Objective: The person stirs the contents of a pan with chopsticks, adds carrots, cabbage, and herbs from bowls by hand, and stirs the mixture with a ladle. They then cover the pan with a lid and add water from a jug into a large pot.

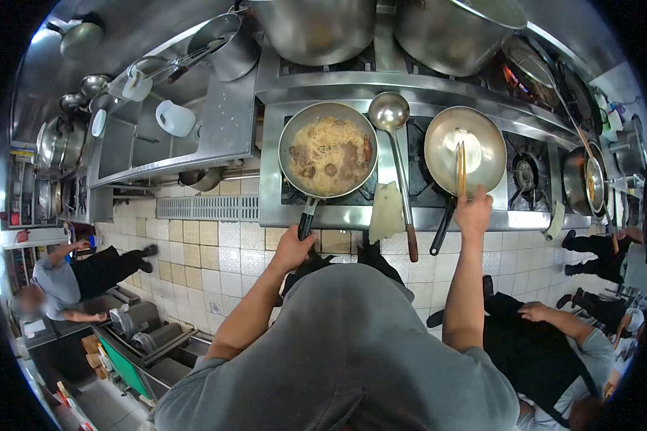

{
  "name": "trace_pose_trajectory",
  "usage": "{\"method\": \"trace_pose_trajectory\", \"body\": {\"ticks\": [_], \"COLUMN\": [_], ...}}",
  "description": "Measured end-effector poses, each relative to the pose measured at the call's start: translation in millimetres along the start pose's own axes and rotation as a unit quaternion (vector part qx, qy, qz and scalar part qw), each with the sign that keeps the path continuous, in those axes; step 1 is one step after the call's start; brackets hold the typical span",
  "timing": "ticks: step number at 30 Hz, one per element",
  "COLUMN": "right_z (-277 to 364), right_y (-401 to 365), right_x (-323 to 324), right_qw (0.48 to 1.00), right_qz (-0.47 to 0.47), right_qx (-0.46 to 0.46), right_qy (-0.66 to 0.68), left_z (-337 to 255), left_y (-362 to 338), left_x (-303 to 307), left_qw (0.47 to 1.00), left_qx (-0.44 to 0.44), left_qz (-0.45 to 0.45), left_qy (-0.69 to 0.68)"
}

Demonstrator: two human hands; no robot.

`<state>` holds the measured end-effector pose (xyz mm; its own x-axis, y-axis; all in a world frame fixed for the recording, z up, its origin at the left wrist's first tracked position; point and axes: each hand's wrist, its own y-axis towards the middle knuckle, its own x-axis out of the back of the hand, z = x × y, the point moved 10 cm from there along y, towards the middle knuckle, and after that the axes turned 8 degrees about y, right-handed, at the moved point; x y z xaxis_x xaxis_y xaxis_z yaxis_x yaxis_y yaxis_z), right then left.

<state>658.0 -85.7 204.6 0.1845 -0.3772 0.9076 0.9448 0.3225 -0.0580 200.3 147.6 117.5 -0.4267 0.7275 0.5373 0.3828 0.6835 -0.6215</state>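
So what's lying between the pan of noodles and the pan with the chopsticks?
The head view shows a ladle, its bowl toward the back and handle reaching past the stove's front edge, plus a pale cloth at that edge.

From 12 to 2 o'clock on the stove (280, 216), two frying pans (298, 136), one long-handled ladle (389, 111) and one pair of chopsticks (461, 169) are counted. Two large stockpots (312, 32) are ranged behind, at 12 and 1 o'clock.
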Motion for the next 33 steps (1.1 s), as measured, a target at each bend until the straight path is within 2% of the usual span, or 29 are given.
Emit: {"method": "trace_pose_trajectory", "body": {"ticks": [2,4,5,6,7,8,10,12,14,16,17,19,20,21,22,24,26,27,28,29,30,32,33], "right_z": [-2.2,-2.9,-4.8,4.2,13.6,16.1,31.1,46.2,55.7,64.2,61.6,59.1,58.3,59.5,61.4,60.6,65.8,73.8,74.9,69.5,57.2,39.4,39.5], "right_y": [-6.0,-12.2,-16.4,-23.8,-32.8,-39.4,-54.0,-70.2,-82.7,-92.2,-93.0,-99.5,-102.6,-105.5,-112.3,-128.3,-149.9,-158.7,-161.4,-161.9,-164.9,-166.4,-169.2], "right_x": [11.8,26.5,27.0,27.9,28.7,26.2,13.7,5.3,-20.0,-28.3,-47.2,-67.4,-65.6,-59.1,-55.1,-62.2,-74.1,-88.9,-96.7,-115.3,-137.4,-161.0,-158.1], "right_qw": [0.999,0.990,0.990,0.984,0.975,0.975,0.960,0.957,0.948,0.934,0.952,0.973,0.974,0.970,0.960,0.963,0.961,0.965,0.967,0.977,0.981,0.985,0.989], "right_qz": [-0.034,-0.095,-0.096,-0.094,-0.091,-0.091,-0.049,-0.036,0.006,-0.003,0.041,0.119,0.114,0.107,0.100,0.090,0.055,0.093,0.082,0.091,0.103,0.122,0.115], "right_qx": [0.009,0.050,0.050,0.098,0.145,0.145,0.164,0.179,0.189,0.213,0.209,0.188,0.188,0.180,0.172,0.146,0.212,0.221,0.219,0.191,0.158,0.116,0.091], "right_qy": [0.004,0.094,0.094,0.118,0.140,0.140,0.220,0.223,0.257,0.287,0.221,0.054,0.053,0.126,0.199,0.207,0.170,0.107,0.102,0.025,-0.050,-0.037,-0.028], "left_z": [8.7,-0.8,-3.8,8.0,17.2,27.1,28.7,38.6,42.7,38.1,42.3,46.4,44.6,41.0,48.1,89.3,144.3,166.7,180.9,206.7,226.4,296.9,318.9], "left_y": [2.3,-4.8,-7.8,-2.6,4.7,11.2,8.3,8.9,11.4,15.5,19.4,22.4,25.4,20.2,24.0,39.5,67.2,80.1,91.2,97.9,102.6,116.8,121.7], "left_x": [-5.9,1.6,4.1,3.4,4.3,7.7,20.3,27.3,32.2,33.0,37.2,47.7,54.5,68.0,76.7,96.5,106.8,113.7,119.2,119.5,120.3,124.7,126.7], "left_qw": [0.998,0.997,0.996,0.996,0.994,0.990,0.993,0.988,0.986,0.985,0.985,0.995,0.991,0.988,0.987,0.981,0.975,0.988,0.995,0.997,0.997,0.994,0.984], "left_qx": [0.015,0.007,0.001,0.001,-0.030,-0.061,-0.034,0.014,0.013,-0.018,-0.018,-0.081,-0.119,-0.115,-0.123,-0.095,-0.127,-0.102,-0.079,0.002,-0.005,0.050,-0.040], "left_qz": [0.041,0.053,0.064,0.064,0.052,0.039,0.052,0.056,0.052,0.068,0.066,0.045,0.032,0.021,0.022,0.027,0.019,0.030,0.041,0.060,0.066,0.062,0.092], "left_qy": [-0.043,-0.050,-0.059,-0.059,-0.090,-0.121,-0.097,-0.142,-0.157,-0.157,-0.160,-0.023,0.048,0.105,0.106,0.166,0.179,0.114,0.048,-0.038,-0.038,-0.076,0.145]}}
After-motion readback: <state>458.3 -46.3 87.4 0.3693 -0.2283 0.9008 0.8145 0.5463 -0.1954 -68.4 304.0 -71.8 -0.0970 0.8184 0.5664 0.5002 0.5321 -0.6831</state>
